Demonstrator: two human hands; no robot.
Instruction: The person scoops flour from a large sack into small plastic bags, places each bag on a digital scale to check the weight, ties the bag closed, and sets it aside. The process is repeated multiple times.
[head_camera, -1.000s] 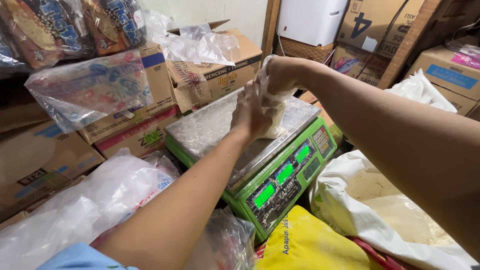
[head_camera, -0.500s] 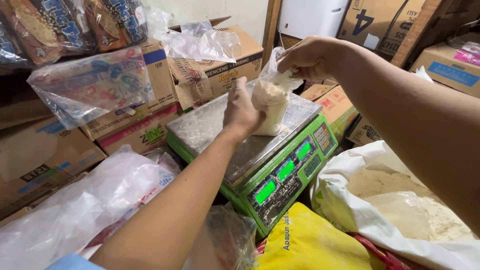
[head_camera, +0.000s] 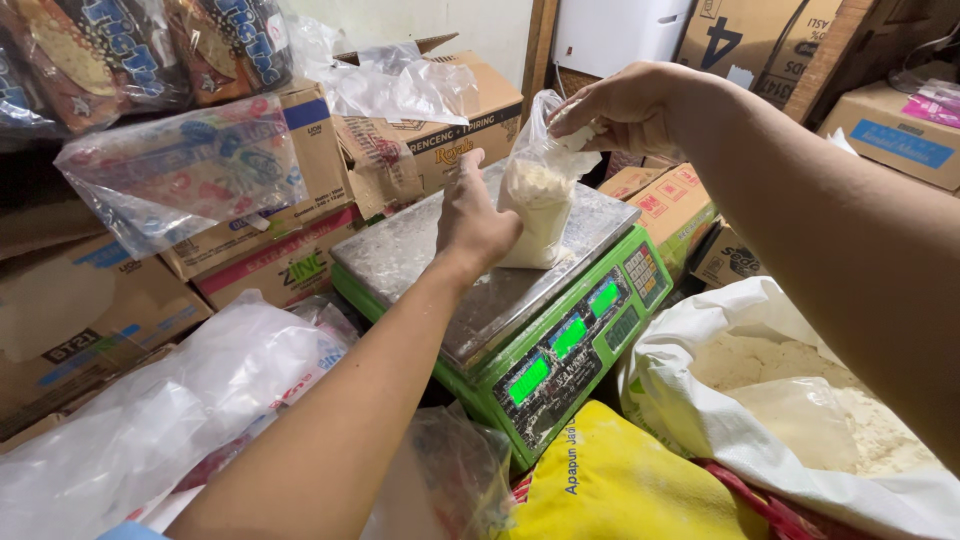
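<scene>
Left hand (head_camera: 478, 222) extended forward, fingers curled with thumb raised, right hand (head_camera: 622, 108) higher, fingertips pinched together, both forearms bare

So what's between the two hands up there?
In the head view, a clear plastic bag of white powder stands on the scale's steel pan, between the left hand and right hand.
</scene>
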